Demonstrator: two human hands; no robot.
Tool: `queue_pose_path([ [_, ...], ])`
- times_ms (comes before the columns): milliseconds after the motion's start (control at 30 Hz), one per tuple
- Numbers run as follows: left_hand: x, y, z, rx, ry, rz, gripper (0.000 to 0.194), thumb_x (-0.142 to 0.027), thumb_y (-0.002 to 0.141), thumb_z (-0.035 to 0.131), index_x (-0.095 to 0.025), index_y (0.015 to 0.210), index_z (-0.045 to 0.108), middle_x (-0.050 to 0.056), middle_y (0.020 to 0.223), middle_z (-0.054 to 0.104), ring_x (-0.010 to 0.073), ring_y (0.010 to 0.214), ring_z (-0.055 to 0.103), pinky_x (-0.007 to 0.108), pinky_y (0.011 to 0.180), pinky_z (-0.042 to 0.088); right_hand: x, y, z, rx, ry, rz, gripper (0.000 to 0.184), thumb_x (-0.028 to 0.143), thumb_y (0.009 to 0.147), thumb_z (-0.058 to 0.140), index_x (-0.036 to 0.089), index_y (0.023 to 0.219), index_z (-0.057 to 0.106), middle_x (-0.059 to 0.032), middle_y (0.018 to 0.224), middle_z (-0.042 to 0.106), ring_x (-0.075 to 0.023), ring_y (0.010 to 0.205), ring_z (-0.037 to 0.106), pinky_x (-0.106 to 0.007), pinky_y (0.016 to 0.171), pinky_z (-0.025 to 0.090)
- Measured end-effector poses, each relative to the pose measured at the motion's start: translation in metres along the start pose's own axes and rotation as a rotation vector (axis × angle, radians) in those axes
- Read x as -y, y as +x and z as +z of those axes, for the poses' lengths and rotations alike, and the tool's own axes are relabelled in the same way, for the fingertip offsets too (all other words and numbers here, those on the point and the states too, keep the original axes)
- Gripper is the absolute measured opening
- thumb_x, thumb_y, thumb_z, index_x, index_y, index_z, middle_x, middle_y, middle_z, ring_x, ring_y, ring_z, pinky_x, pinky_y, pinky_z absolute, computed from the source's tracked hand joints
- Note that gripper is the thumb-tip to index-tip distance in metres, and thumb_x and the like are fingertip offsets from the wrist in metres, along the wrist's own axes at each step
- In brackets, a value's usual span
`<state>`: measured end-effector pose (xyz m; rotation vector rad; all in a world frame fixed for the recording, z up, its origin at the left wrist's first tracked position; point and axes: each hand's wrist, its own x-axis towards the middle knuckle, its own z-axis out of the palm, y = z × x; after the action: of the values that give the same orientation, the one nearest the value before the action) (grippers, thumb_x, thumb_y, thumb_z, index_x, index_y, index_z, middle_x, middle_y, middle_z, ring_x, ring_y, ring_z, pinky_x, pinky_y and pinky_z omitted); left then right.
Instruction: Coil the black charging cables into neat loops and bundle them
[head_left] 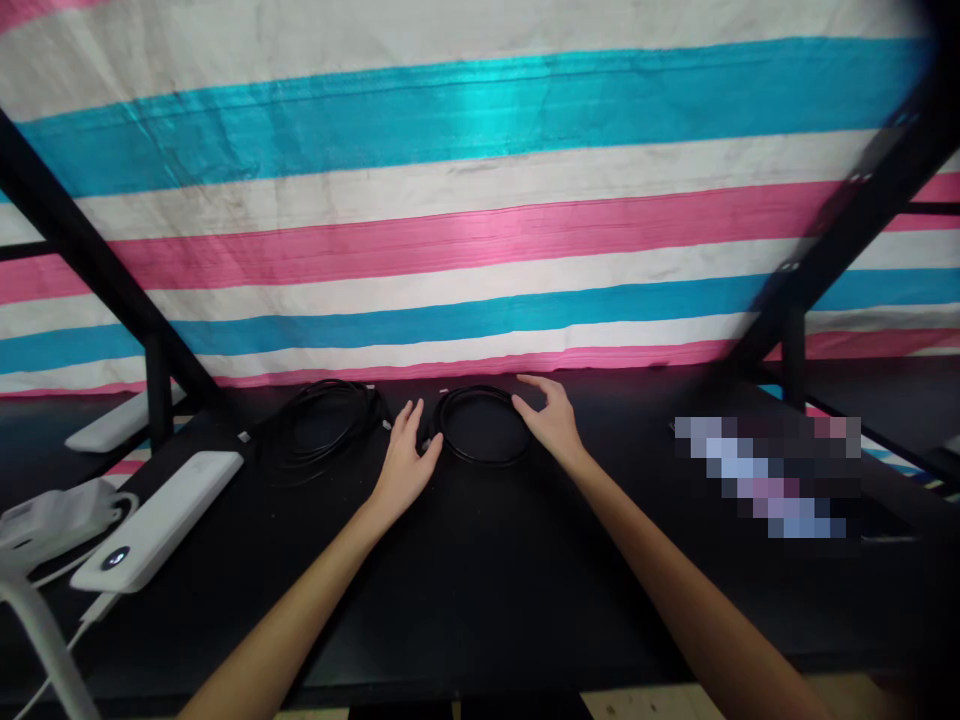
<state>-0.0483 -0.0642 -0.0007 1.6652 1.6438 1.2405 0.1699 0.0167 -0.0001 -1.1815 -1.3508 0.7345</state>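
A black cable wound into a neat round coil lies flat on the black table, near its far edge. My left hand rests at the coil's left side, fingers stretched forward and thumb touching the coil's rim. My right hand sits at the coil's right side with fingers spread over the rim. Neither hand has a closed grip. A second, looser black cable coil lies to the left of my left hand.
A white power bank with a lit indicator lies at the left, with a white cable and a white device beside it. Another white bar lies behind. Black frame posts stand left and right. A striped tarp hangs behind.
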Motion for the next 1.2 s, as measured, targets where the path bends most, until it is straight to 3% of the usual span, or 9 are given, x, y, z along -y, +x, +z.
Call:
queue_pose_path([
  [67, 0.0, 0.002, -0.004, -0.049, 0.103, 0.06, 0.044, -0.029, 0.082, 0.054, -0.018, 0.124, 0.054, 0.014, 0.139, 0.044, 0.0235, 0.131, 0.04, 0.041, 0.11, 0.029, 0.01, -0.006, -0.002, 0.112, -0.153, -0.223, 0.021, 0.028, 0.07, 0.069, 0.021, 0.09, 0.071, -0.0083, 0.109, 0.06, -0.0227, 0.109, 0.053, -0.041, 0.1, 0.037],
  [167, 0.001, 0.005, -0.011, -0.09, 0.263, 0.086, 0.031, -0.03, 0.083, 0.053, -0.021, 0.111, 0.063, 0.012, 0.128, 0.054, 0.0246, 0.122, 0.048, 0.043, 0.106, 0.034, 0.023, -0.02, 0.002, 0.491, -0.32, -0.462, 0.021, 0.037, 0.072, 0.071, 0.024, 0.089, 0.072, -0.006, 0.102, 0.062, -0.0209, 0.099, 0.057, -0.038, 0.092, 0.042],
  [233, 0.003, 0.007, -0.018, -0.131, 0.451, 0.075, 0.035, -0.031, 0.083, 0.053, -0.019, 0.115, 0.061, 0.015, 0.131, 0.051, 0.0288, 0.128, 0.042, 0.046, 0.106, 0.032, 0.027, -0.028, 0.006, 0.691, -0.394, -0.521, 0.025, 0.037, 0.07, 0.073, 0.025, 0.092, 0.073, -0.0052, 0.099, 0.064, -0.0206, 0.095, 0.058, -0.037, 0.089, 0.043],
  [300, 0.006, 0.008, -0.027, -0.163, 0.681, 0.007, 0.045, -0.031, 0.084, 0.052, -0.011, 0.124, 0.053, 0.021, 0.137, 0.043, 0.0341, 0.135, 0.03, 0.048, 0.109, 0.025, 0.027, -0.032, 0.01, 0.762, -0.466, -0.551, 0.023, 0.034, 0.07, 0.074, 0.025, 0.092, 0.073, -0.0047, 0.095, 0.065, -0.0199, 0.09, 0.059, -0.035, 0.085, 0.043],
  [433, 0.012, 0.01, -0.045, -0.162, 0.886, -0.173, 0.047, -0.024, 0.086, 0.047, -0.004, 0.128, 0.045, 0.025, 0.124, 0.051, 0.0373, 0.124, 0.042, 0.049, 0.102, 0.032, 0.021, -0.029, 0.011, 0.708, -0.561, -0.53, 0.013, 0.028, 0.077, 0.067, 0.025, 0.088, 0.074, -0.0029, 0.085, 0.067, -0.0179, 0.079, 0.06, -0.031, 0.072, 0.043],
  [667, 0.015, 0.015, -0.062, -0.15, 0.848, -0.21, 0.042, -0.021, 0.085, 0.046, -0.01, 0.125, 0.042, 0.019, 0.103, 0.063, 0.0304, 0.101, 0.059, 0.038, 0.082, 0.045, 0.012, -0.021, 0.008, 0.525, -0.591, -0.427, 0.014, 0.022, 0.076, 0.064, 0.026, 0.086, 0.073, -0.0019, 0.083, 0.068, -0.0178, 0.077, 0.061, -0.028, 0.066, 0.043],
  [867, 0.024, 0.021, -0.079, -0.176, 0.84, -0.253, 0.025, -0.032, 0.083, 0.049, -0.015, 0.093, 0.065, 0.017, 0.101, 0.065, 0.0327, 0.102, 0.057, 0.039, 0.082, 0.046, 0.0, -0.017, 0.009, 0.371, -0.469, -0.382, 0.019, 0.019, 0.079, 0.054, 0.021, 0.091, 0.07, -0.0033, 0.084, 0.063, -0.0124, 0.061, 0.056, -0.027, 0.059, 0.044],
  [1067, 0.015, 0.024, -0.094, -0.388, 0.769, -0.3, 0.042, -0.04, 0.09, 0.032, -0.015, 0.111, 0.058, 0.019, 0.111, 0.061, 0.0326, 0.104, 0.057, 0.041, 0.079, 0.047, 0.014, -0.023, 0.009, 0.271, -0.508, -0.394, 0.023, 0.019, 0.081, 0.05, 0.024, 0.097, 0.066, -0.0032, 0.091, 0.065, -0.0147, 0.075, 0.061, -0.025, 0.06, 0.043],
  [1200, 0.004, 0.02, -0.117, -0.538, 0.679, -0.378, 0.058, -0.053, 0.089, 0.022, -0.014, 0.121, 0.052, 0.023, 0.102, 0.065, 0.0377, 0.092, 0.062, 0.046, 0.07, 0.048, 0.023, -0.027, 0.008, 0.263, -0.55, -0.445, 0.025, 0.017, 0.082, 0.046, 0.023, 0.096, 0.066, -0.0036, 0.089, 0.065, -0.015, 0.077, 0.06, -0.026, 0.063, 0.042],
])
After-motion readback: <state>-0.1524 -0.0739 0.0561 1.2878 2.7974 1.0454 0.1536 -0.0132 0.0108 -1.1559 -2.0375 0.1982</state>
